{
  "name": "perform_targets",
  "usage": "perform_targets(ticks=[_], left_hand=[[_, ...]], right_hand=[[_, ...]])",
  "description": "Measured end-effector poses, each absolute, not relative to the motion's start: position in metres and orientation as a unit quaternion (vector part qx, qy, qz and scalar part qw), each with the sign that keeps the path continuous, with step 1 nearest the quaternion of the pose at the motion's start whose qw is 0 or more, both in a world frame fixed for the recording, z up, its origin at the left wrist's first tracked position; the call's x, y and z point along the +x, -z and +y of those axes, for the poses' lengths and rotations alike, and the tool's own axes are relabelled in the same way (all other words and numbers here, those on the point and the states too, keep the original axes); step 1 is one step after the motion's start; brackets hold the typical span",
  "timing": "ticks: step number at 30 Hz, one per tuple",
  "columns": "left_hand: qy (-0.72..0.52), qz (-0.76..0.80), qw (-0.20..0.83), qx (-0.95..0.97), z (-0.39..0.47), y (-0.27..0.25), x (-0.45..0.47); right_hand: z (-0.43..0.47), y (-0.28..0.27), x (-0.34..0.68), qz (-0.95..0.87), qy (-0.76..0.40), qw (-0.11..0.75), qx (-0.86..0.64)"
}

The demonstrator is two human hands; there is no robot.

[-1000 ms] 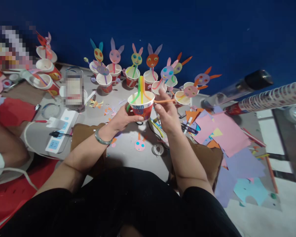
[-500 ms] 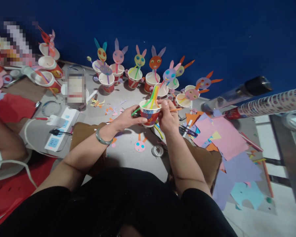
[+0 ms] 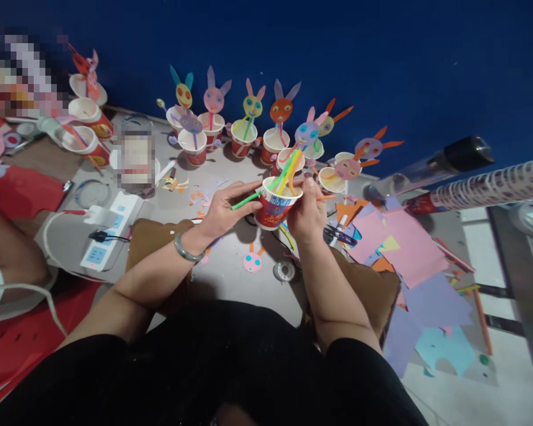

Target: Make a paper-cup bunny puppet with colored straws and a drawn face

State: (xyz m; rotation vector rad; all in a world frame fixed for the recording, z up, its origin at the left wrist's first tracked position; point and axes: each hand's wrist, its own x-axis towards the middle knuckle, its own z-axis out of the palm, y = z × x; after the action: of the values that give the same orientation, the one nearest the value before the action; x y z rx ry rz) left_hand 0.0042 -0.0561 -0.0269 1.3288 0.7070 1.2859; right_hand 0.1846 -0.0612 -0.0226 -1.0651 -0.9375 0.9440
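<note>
A red paper cup (image 3: 274,218) with a white rim is held in front of me, slightly tilted. Green, yellow and orange bendy straws (image 3: 288,171) stand up from it. One green straw (image 3: 244,200) sticks out through its left side. My left hand (image 3: 224,210), with a bangle on the wrist, has thumb and fingers closed around this green straw beside the cup. On the other side my right hand (image 3: 308,207) grips the cup wall, its fingers partly hidden behind. An orange straw end (image 3: 326,197) pokes out past it. Below on the table lies a pink paper rabbit face (image 3: 252,262).
Several cups with paper rabbit heads (image 3: 281,110) line the blue wall. A tape roll (image 3: 286,271), scissors (image 3: 341,235) and coloured paper (image 3: 415,248) lie nearer. A power strip (image 3: 111,231) is at left, a stack of cups (image 3: 484,183) at right. Another person's arm (image 3: 15,254) shows left.
The cup has shifted slightly right and tilted. My left hand has moved from the cup wall to the green straw, while my right hand has gone from the orange straw to the cup's side.
</note>
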Motion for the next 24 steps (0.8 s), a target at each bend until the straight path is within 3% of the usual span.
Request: perform_targets(ticks=[5, 13, 24], left_hand=[[-0.585, 0.29, 0.463, 0.599, -0.056, 0.022, -0.004], [-0.557, 0.276, 0.462, 0.633, -0.061, 0.009, -0.01], [-0.47, 0.337, 0.64, 0.506, -0.056, 0.007, -0.006]], right_hand=[[-0.064, 0.018, 0.183, -0.436, -0.451, 0.629, -0.46], [-0.06, 0.022, 0.19, -0.463, -0.473, 0.591, -0.462], [-0.07, 0.022, 0.179, -0.535, -0.443, 0.56, -0.451]])
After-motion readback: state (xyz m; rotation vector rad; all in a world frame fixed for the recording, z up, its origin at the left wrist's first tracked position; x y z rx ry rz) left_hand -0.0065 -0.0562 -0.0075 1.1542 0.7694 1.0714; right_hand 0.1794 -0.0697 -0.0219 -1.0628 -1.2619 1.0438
